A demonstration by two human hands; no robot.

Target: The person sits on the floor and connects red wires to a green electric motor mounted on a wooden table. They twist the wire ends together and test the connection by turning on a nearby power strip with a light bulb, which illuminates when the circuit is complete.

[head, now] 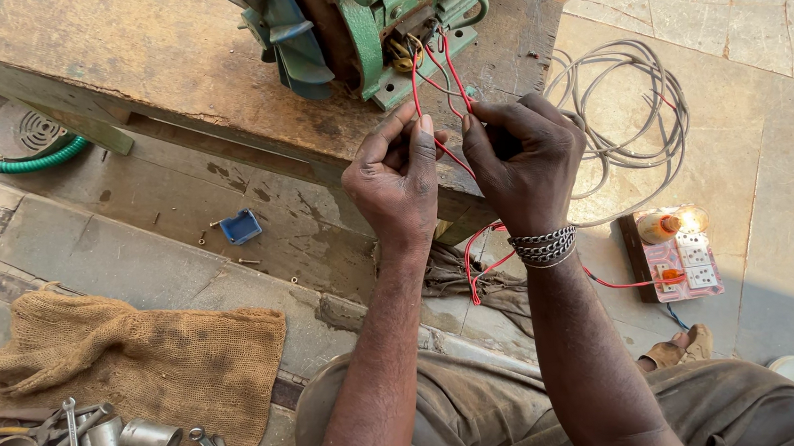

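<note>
Worn wooden bench (167, 62), stone floor (769, 156), green motor (371, 17)

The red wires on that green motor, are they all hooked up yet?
Partly. Some red wires already reach the green motor at its terminals. The left hand and right hand pinch loose red strands between them. The board with sockets glows on the floor, and the grey cable lies coiled.

A single head-worn camera looks steeply down from above the person's lap, close over both forearms. It faces forward across the near edge of the wooden counter (168, 71), with the paved floor (771, 175) alongside to the right.
</note>
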